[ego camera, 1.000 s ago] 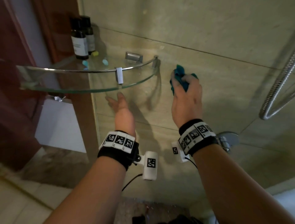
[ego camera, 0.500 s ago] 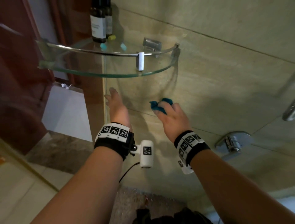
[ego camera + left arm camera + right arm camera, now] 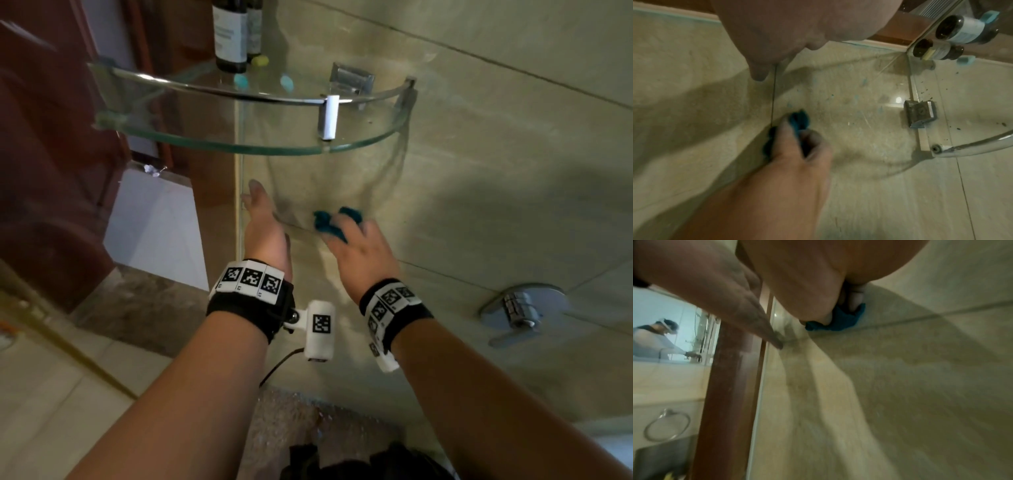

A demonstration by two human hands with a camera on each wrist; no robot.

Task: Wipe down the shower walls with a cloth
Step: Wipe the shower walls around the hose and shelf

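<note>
The left hand [image 3: 265, 229] is being held flat against the wall [image 3: 496, 178] with its fingers straight and spread, their tips being pressed near the corner where the tile meets the glass panel [image 3: 154, 219]; the same placement is being kept as half a second ago. In the right wrist view its long fingers [image 3: 756, 324] are being seen stretched out to the tile surface. Above it, the shelf [image 3: 239, 147] is being shown lower and larger in the head view than before, with two bottles [image 3: 236, 34] being carried on its back left part and small blue and yellow bits lying beside them.

To the right, the cloth [image 3: 330, 224] is being gripped by the right hand [image 3: 359, 253], bunched under curled fingers and being pressed onto the wall just below the shelf, on a grout line. Compared with a second ago, the cloth is being worked lower and further left, so that the two hands are now near each other but apart. In the left wrist view the cloth [image 3: 799, 121] is being seen poking out between the fingertips [image 3: 812, 138], against the tile.

Further right, the tap [image 3: 520, 313] is being seen fixed low on the wall, well apart from the cloth.
</note>
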